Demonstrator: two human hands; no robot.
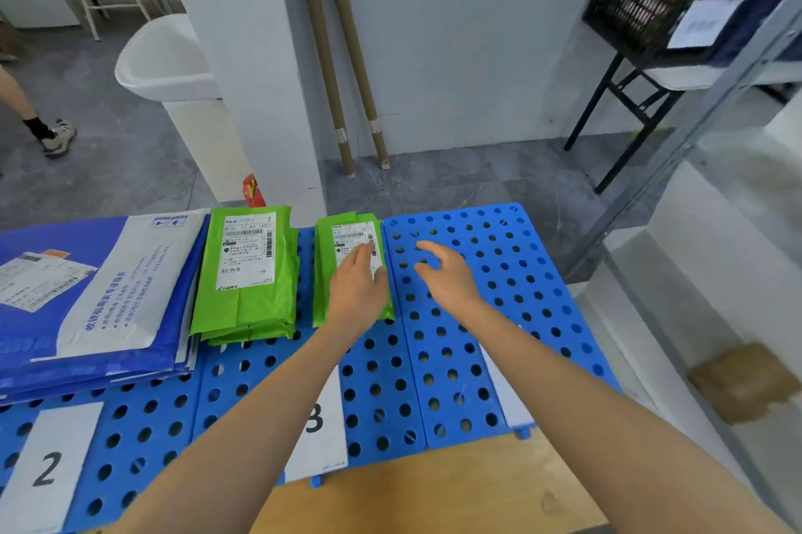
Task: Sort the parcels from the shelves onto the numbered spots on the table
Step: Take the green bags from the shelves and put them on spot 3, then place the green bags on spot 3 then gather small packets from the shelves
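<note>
On the blue perforated mat [460, 342] lie two piles of green parcels with white labels. My left hand [358, 288] rests flat on the right green pile [336, 269], fingers straight over its label. Just right of that pile my right hand [442, 273] hovers over bare mat, fingers spread and holding nothing. The left green stack [247, 273] holds several parcels. Blue and white mailers [95, 295] are stacked at the far left. White number cards on the mat's front edge read 2 [47, 468] and 3 [317, 420]; a third card [503, 394] is partly hidden by my right arm.
A wooden tabletop [434, 490] shows below the mat. A metal shelf frame [694, 130] with a brown parcel [737, 381] stands at the right. Black crates [659, 0] sit on a folding stand behind. A white pillar, cardboard tubes and a person's leg [39, 117] are beyond the table.
</note>
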